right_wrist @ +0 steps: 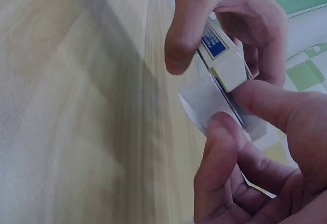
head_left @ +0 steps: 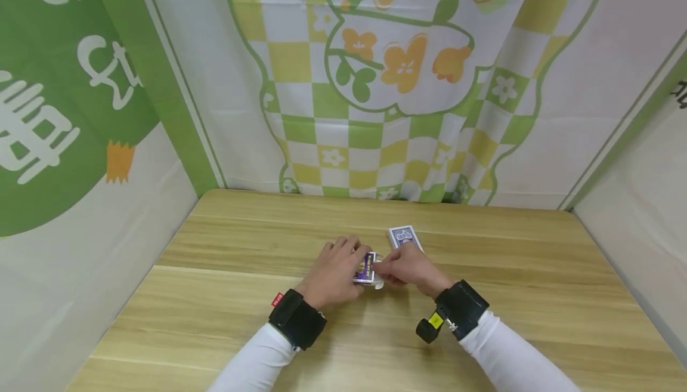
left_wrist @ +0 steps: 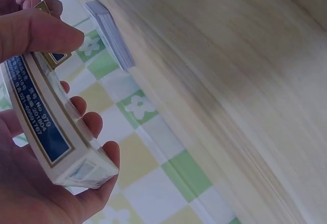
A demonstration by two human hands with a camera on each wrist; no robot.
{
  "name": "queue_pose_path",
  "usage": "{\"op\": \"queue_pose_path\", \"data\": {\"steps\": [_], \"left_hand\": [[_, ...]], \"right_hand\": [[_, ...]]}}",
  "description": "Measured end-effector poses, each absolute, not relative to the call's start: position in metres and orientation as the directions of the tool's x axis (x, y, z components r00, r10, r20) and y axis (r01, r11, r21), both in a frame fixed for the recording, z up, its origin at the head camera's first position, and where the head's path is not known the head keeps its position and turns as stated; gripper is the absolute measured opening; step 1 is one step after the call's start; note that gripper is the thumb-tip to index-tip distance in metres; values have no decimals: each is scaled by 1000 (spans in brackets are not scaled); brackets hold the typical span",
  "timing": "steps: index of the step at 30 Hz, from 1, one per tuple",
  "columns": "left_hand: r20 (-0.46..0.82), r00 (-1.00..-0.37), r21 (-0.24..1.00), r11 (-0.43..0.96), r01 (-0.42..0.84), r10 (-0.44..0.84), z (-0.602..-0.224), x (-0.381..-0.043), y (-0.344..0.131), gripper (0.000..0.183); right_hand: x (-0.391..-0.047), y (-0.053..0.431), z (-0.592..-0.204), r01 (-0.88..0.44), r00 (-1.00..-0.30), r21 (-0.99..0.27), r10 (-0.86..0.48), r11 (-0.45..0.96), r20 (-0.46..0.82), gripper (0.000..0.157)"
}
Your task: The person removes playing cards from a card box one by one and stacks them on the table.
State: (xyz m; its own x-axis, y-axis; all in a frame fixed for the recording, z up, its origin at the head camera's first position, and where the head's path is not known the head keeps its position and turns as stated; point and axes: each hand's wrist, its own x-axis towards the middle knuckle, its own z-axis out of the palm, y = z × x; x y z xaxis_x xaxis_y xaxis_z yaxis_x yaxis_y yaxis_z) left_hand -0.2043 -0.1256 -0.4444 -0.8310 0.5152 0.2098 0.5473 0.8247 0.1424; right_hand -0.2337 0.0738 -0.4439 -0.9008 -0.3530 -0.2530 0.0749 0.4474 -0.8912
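Note:
My left hand (head_left: 333, 269) grips a playing-card box (head_left: 365, 267) just above the table, fingers and thumb on its opposite edges. A purple face shows on the box in the head view, and a blue printed side panel (left_wrist: 43, 119) in the left wrist view. At the box's right end my right hand (head_left: 412, 267) pinches the raised white flap (right_wrist: 207, 105) between thumb and fingertips. The inside of the box is mostly hidden by these fingers. Right behind the right hand lies a deck of blue-backed cards (head_left: 404, 235), flat on the table.
A wooden table (head_left: 241, 243) spreads beneath both hands. Behind it hangs a green and yellow checked curtain (head_left: 370, 141), with printed fabric walls at the left and right. A black strap (head_left: 297, 319) wraps the left wrist, another (head_left: 461, 308) the right.

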Motion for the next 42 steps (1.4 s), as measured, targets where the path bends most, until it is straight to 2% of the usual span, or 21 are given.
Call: {"op": "queue_pose_path", "data": {"steps": [8, 13, 17, 20, 22, 25, 28, 30, 33, 35, 37, 42], "left_hand": [[217, -825, 136, 820, 556, 523, -443, -204, -124, 64], [219, -832, 180, 817, 548, 510, -443, -204, -128, 67], [213, -836, 195, 817, 543, 505, -441, -204, -133, 68], [199, -844, 196, 823, 532, 498, -441, -204, -137, 69], [190, -848, 196, 827, 527, 495, -442, -204, -138, 69], [179, -849, 198, 827, 527, 498, -442, -205, -138, 69], [171, -850, 201, 827, 526, 499, -442, -205, -138, 69], [168, -849, 194, 827, 527, 501, -442, -205, -138, 70], [167, -844, 177, 826, 534, 510, -441, -205, -138, 70], [164, -839, 167, 824, 541, 518, -441, -205, -137, 71], [164, -832, 152, 820, 552, 529, -442, -205, -136, 70], [173, -818, 129, 811, 571, 549, -444, -205, -135, 69]], "right_hand": [[-233, 72, -450, 99, -913, -908, -325, 407, -245, 15], [-235, 84, -450, 142, -863, -930, -419, 339, -284, 22], [-236, 95, -447, 196, -809, -943, -499, 268, -310, 17], [-237, 101, -445, 217, -794, -943, -515, 254, -322, 14], [-237, 103, -443, 198, -802, -936, -501, 290, -325, 19], [-235, 102, -437, 59, -843, -913, -469, 403, -262, 36], [-232, 100, -428, -265, -863, -803, -503, 533, -49, 48], [-232, 99, -421, -506, -810, -623, -576, 597, 106, 49], [-232, 98, -415, -748, -652, -340, -725, 570, 220, 41], [-232, 97, -413, -815, -575, -238, -792, 529, 207, 37], [-232, 95, -412, -840, -536, -209, -825, 501, 179, 34], [-233, 90, -412, -839, -526, -250, -838, 484, 142, 30]]}}
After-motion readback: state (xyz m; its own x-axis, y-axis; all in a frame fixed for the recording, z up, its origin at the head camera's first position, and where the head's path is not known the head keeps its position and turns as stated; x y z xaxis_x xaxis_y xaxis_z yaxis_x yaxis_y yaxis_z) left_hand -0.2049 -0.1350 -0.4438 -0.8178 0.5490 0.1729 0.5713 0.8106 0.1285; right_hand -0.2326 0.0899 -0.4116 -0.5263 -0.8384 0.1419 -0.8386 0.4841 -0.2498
